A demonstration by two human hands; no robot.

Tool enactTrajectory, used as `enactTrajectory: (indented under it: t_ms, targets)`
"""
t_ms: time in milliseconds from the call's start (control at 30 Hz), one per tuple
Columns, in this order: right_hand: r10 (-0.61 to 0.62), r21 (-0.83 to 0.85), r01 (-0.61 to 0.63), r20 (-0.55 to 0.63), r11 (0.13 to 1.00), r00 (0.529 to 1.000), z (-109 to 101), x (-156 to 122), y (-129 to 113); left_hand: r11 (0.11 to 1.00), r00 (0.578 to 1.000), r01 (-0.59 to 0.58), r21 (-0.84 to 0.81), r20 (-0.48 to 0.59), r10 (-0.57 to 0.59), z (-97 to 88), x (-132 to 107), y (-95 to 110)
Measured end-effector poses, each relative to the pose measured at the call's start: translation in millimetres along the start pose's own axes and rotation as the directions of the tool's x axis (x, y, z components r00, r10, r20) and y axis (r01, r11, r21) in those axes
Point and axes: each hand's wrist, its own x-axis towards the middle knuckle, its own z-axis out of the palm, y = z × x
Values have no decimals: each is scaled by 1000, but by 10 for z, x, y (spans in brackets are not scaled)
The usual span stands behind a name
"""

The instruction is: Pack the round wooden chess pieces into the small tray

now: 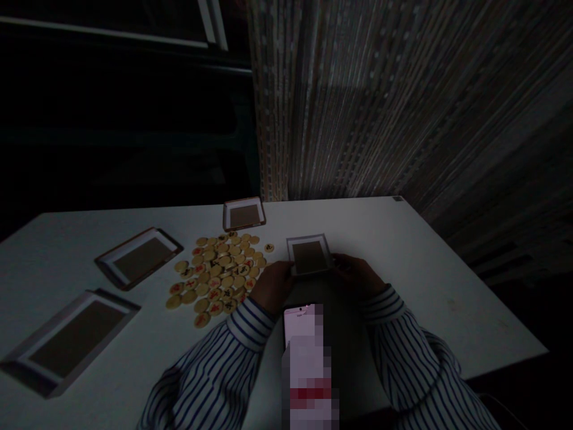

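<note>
At a smooth white table (430,298), a shallow rectangular tray (308,257), pale-rimmed and brown-floored, is held between the left hand (273,285) and right hand (358,275), fingers curled closed on its opposite edges. Round tan discs (224,269), some marked red or black, cluster leftward; a ribbed, stringy curtain (340,107) hangs beyond.

White tbl. (447,286) carries a pile of rnd. pcs. (224,261), some w/ red or blk. characters, a single pc. (269,248) just R of it, plus shallow far tray (244,216) behind pile, mid-L tray (140,258) & near-L tray (71,340).
</note>
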Motion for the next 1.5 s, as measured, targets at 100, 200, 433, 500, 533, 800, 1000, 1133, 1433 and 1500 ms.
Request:
enactTrajectory:
  t_ms: [100,200,433,500,533,800,1000,1133,1433,1500]
  targets:
    - [3,-30,-3,6,1000,1000,0,3,5,1000,1000,-2,21,4,2,1,7,-1]
    - [35,-70,-36,-15,997,999,3,10,15,1000,1000,-5,31,21,4,-3,13,3]
    - [19,-97,-21,-23,995,1000,-3,6,6,999,1000,-12,31,26,11,6,15,12]
    - [25,-94,-27,-22,995,999,-7,3,-6,999,1000,-11,32,28,10,3,17,15]
    - [29,-94,-31,-21,995,999,-8,2,-7,1000,999,-13,28,31,12,0,18,16]
    - [20,-106,-25,-44,994,999,16,9,79,1000,1000,7,18,21,-8,-54,-3,2]
    - [36,-152,-45,-66,987,997,-26,6,54,996,991,73,-45,-112,-78,-242,-122,-104]
    - [13,-178,-40,-151,983,988,-35,11,40,992,969,89,-87,-224,-107,-424,-238,-209]
    - [-53,-208,-10,-295,978,954,-15,4,83,984,931,15,-178,-355,-79,-506,-449,-369]
    - [-56,-211,-12,-312,977,948,-3,-4,74,987,934,-19,-161,-355,-40,-464,-473,-407]
